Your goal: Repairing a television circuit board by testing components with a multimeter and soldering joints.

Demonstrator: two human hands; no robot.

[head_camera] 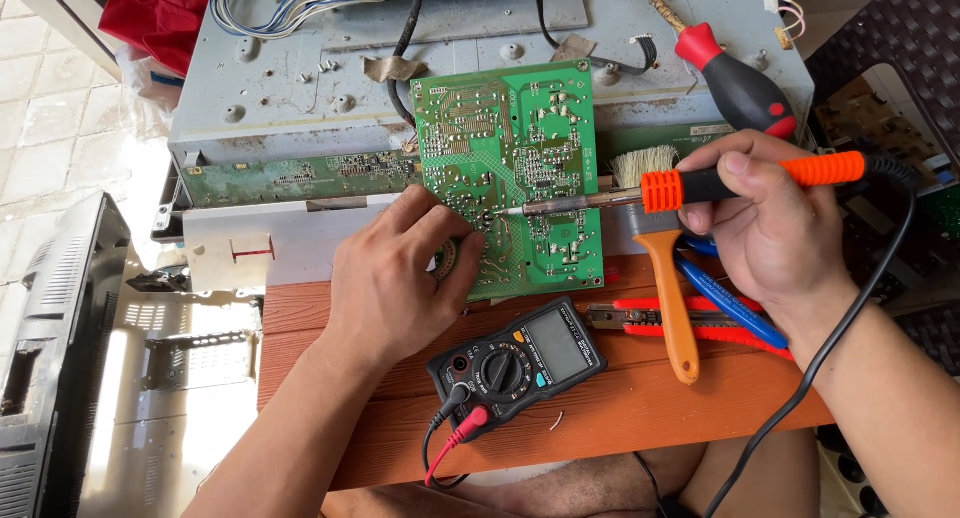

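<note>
1. We see our right hand, right of centre, wrapped tight around the soldering iron by its orange-and-black handle
2. The iron lies nearly level, long axis left to right, its tip touching the green circuit board at mid-frame, left of the grip
3. Our left hand rests on the board's lower left edge, fingers pressing it down, nearer the tip than the right
4. The fingers hide the board's corner; whether the left hand pinches anything we cannot tell; the joint itself is too small to read
</note>
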